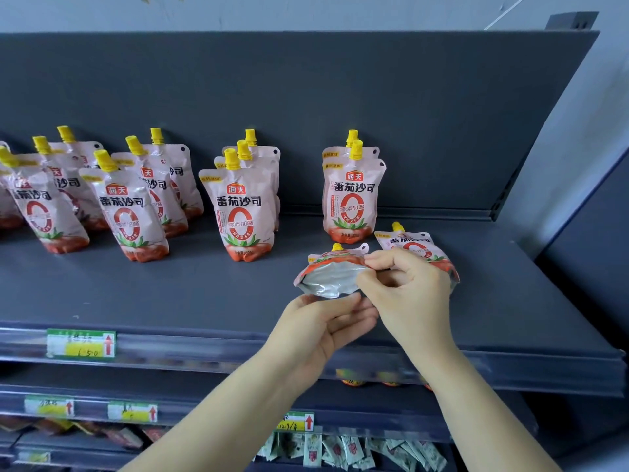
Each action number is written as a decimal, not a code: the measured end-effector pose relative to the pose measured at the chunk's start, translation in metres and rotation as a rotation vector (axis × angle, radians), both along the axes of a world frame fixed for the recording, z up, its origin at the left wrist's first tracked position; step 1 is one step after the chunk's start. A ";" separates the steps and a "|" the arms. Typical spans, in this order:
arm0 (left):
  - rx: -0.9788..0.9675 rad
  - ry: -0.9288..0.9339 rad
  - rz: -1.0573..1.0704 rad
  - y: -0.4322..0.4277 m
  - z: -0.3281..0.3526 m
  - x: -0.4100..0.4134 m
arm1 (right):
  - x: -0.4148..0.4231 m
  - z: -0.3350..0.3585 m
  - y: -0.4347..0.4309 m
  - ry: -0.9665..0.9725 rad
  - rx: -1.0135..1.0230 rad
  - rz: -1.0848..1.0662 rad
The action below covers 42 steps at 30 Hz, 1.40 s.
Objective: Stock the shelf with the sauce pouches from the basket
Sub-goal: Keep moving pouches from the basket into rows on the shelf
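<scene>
Two hands: both held one pink-and-red foil sauce pouch (326, 277) with a yellow screw cap, silver bottom gusset toward the camera, cap toward the back.
Landmark: dark grey metal shelf board (170, 287); all places given against it.
Task item place: sauce pouch was just above the shelf board's right front part, not yet set down.
Why held so: judged, the gusset was being spread so the sauce pouch would stand on its base like the rest.
Grip R: right hand (412, 287) pinched the gusset's right corner with thumb and index fingertips (372, 264); other fingers curled in, almost closed.
Grip L: left hand (326, 321) lay palm-up under the near edge; fingers (354, 315) half bent, thumb along the edge, seemingly a light hold.
Spare: lying pouch (408, 245), same kind, lay flat on the shelf board's right side, partly behind the right hand; likely waiting its turn.
Stocked: standing pouches (243, 212) stood upright in short front-to-back rows across the shelf board's left and middle, labels forward.
Gap: rightmost row (352, 202) had only two, so probably the row being filled.
Basket: not in view.
Rail: green-and-yellow paper price tag (81, 344) sat in the shelf board's front edge, left.
Below: small sachets (340, 447) lay on a lower level under the shelf board.
</scene>
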<state>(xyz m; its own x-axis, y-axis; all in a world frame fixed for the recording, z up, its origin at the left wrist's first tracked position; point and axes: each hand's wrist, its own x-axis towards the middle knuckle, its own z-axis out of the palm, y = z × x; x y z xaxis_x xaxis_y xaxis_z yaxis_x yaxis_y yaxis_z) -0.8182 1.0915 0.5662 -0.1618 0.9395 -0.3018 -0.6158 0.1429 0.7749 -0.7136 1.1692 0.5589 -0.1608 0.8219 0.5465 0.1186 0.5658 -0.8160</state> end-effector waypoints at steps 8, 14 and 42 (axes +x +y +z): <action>0.013 0.017 0.049 0.005 -0.005 -0.007 | 0.005 -0.006 0.003 0.012 -0.057 0.005; 0.041 0.368 0.003 0.014 -0.009 -0.018 | 0.008 -0.014 0.009 -0.003 -0.085 -0.001; 0.439 1.134 -0.033 0.114 -0.015 -0.064 | -0.028 -0.002 0.083 -0.268 -0.230 0.135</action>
<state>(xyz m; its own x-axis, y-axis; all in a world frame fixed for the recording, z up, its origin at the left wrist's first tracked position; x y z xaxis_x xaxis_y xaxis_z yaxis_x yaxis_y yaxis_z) -0.8823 1.2051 0.5511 -0.1016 0.9350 0.3398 0.4415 -0.2637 0.8576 -0.7416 1.2525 0.5572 -0.3884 0.8797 0.2742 0.2815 0.3967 -0.8737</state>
